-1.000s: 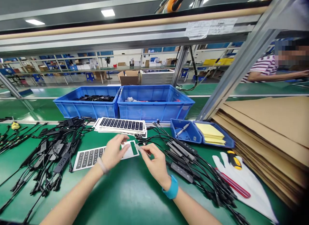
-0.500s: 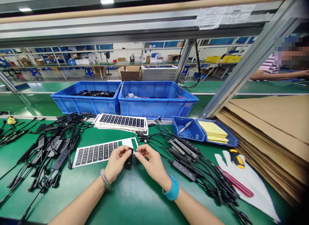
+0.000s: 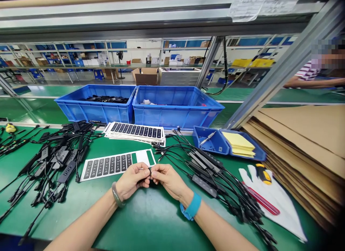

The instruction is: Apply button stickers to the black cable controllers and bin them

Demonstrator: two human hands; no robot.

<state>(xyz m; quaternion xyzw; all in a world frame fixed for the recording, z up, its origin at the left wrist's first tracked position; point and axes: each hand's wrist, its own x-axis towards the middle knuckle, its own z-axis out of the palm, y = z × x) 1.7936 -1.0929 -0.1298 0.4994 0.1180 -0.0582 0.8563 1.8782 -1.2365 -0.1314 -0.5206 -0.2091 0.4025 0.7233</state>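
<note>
My left fingers and right fingers pinch a small black strip above the green table | white rectangular sheet just beyond: right end bare, black rectangular labels remaining leftward | white printed-sheet stack, far side, seemingly unstarted

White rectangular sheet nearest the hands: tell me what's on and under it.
Dark rectangular stickers form a row on the white sheet. Green tabletop shows through its cut-outs; anything beneath the rest is covered.

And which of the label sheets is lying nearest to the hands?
The single sheet, with gaps at its right end where green shows through; the other sheets lie stacked farther back.
</note>
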